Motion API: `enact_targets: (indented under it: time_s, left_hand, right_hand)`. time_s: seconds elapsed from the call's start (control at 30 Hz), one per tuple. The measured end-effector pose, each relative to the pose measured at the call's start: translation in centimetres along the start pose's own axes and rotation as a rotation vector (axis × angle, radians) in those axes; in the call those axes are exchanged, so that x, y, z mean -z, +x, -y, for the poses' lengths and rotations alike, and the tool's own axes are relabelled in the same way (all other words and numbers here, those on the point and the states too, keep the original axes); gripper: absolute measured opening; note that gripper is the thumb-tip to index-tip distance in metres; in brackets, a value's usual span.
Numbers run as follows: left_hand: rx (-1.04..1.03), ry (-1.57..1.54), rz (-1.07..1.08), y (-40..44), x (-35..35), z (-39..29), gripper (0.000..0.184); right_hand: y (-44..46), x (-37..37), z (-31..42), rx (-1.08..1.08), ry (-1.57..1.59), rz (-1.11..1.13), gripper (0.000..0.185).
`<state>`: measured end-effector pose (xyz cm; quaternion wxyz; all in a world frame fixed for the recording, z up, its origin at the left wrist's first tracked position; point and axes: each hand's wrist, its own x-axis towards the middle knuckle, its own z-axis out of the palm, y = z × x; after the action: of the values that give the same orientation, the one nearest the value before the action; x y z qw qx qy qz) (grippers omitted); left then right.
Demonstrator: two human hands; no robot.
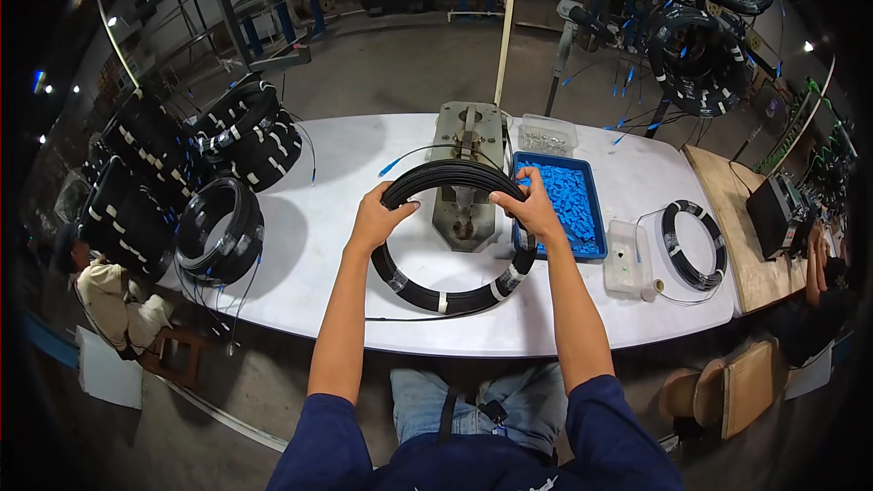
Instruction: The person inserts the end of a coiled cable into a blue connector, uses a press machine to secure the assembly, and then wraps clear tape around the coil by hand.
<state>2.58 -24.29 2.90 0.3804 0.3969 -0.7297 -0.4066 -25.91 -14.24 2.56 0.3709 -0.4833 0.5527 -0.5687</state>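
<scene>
A coil of black cable (446, 301) is held up in front of me over the white table, bound with white tape and clear wrap. My left hand (379, 217) grips its upper left side, thumb on the inside. On the upper right side my right hand (530, 204) grips the same coil. A loose cable end with a blue connector (390, 166) sticks out above the coil, to the left. Just behind the coil stands a metal bench press (468, 127), partly hidden by it. Beside my right hand lies a blue tray (597, 209) full of small blue connector parts.
Stacked black cable coils (218, 227) crowd the table's left end. A clear bin (546, 138) of small parts stands behind the tray. To the right are a clear box (627, 259) and another cable coil (694, 245). Coils hang from a rack (696, 64). People sit at both sides.
</scene>
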Motion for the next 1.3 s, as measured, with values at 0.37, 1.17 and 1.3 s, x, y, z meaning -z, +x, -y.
enact_targets:
  time_s: [0.37,1.17,1.3]
  left_hand:
    - [-0.214,0.223,-0.234,-2.1,-1.3,2.7,0.052]
    - [-0.267,0.107,-0.647,-12.0,-9.3,3.8,0.067]
    - [-0.269,0.08,-0.583,-13.9,-11.4,3.1,0.067]
  right_hand:
    - [-2.5,-0.3,-2.2,0.172,-0.112,-0.228,0.053]
    - [-10.1,1.1,-5.1,0.16,-0.283,-0.391,0.079]
    - [-12.3,1.1,-6.5,0.153,-0.27,-0.427,0.076]
